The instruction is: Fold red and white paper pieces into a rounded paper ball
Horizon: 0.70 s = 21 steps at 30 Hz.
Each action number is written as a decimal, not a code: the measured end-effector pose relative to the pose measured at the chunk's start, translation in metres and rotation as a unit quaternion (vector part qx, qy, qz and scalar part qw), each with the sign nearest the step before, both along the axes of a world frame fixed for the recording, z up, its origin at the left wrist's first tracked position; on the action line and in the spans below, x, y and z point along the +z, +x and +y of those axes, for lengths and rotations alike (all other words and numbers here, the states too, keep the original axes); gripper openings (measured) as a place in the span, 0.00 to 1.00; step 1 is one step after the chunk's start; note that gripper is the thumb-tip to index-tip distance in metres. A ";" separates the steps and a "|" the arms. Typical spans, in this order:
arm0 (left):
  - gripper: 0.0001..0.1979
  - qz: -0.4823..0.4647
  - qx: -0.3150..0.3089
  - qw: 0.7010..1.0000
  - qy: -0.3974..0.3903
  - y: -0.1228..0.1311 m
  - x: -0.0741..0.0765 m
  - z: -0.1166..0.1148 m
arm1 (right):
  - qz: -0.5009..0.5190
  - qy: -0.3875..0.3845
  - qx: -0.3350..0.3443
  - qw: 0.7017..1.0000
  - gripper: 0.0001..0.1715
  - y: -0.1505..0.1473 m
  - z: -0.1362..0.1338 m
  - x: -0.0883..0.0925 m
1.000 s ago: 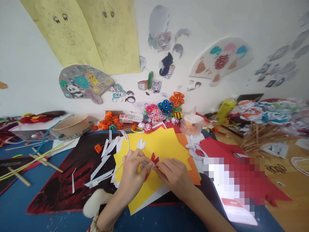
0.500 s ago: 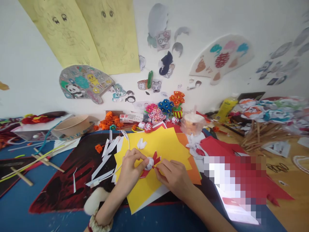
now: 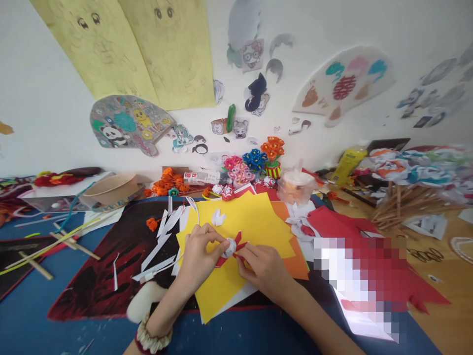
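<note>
Together, the left hand (image 3: pixel 198 252) and right hand (image 3: pixel 265 268), fingertips pinched, hold 1 red-and-white folded-paper piece (image 3: pixel 230 247) over flat yellow paper (image 3: pixel 253 214), left of red paper sheets (image 3: pixel 332 224).

Paper flower (image 3: pixel 231 247): white centre, red petals. Top sheet (image 3: pixel 260 217): plain yellow; sheet at right edge (image 3: pixel 300 259): orange. Mat (image 3: pixel 98 291): black, dark-red blotches, red border. Tabletop (image 3: pixel 207 340): blue. Wristband (image 3: pixel 153 340): cream and dark red. Bouquets at wall: pink (image 3: pixel 240 171), blue (image 3: pixel 254 159), orange (image 3: pixel 272 147). Pot (image 3: pixel 273 171): yellow and dark stripes. Right fan (image 3: pixel 345 74): white, red characters, teal, pink and blue clouds.
</note>
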<state>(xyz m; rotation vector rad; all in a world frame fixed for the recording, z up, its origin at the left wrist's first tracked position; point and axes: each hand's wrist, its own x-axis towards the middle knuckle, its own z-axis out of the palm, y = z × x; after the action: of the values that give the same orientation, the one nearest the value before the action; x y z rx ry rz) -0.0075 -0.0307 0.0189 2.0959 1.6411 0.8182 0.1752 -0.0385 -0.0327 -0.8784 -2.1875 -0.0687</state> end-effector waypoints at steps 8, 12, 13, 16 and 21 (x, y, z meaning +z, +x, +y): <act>0.03 0.100 -0.043 0.994 0.024 0.005 0.008 -0.010 | 0.006 0.003 -0.026 1.000 0.15 -0.003 -0.001 -0.003; 0.03 0.066 -0.040 0.997 0.020 0.004 0.004 -0.008 | 0.020 -0.016 -0.009 1.000 0.14 -0.003 -0.002 -0.004; 0.04 0.056 -0.041 0.998 0.015 0.003 0.003 -0.007 | 0.024 -0.023 -0.004 0.999 0.13 -0.003 -0.002 -0.004; 0.03 0.036 -0.040 0.999 -0.002 0.003 0.002 -0.006 | 0.027 -0.037 -0.002 0.999 0.13 -0.003 -0.002 -0.004; 0.03 0.003 -0.029 0.999 -0.014 0.004 0.002 -0.006 | 0.044 -0.075 -0.002 0.996 0.11 -0.004 -0.002 -0.003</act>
<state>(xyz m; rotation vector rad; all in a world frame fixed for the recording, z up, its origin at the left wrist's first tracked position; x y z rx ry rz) -0.0038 -0.0370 0.0208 2.1181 1.5784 0.7677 0.1714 -0.0406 -0.0358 -0.9514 -2.1302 0.1325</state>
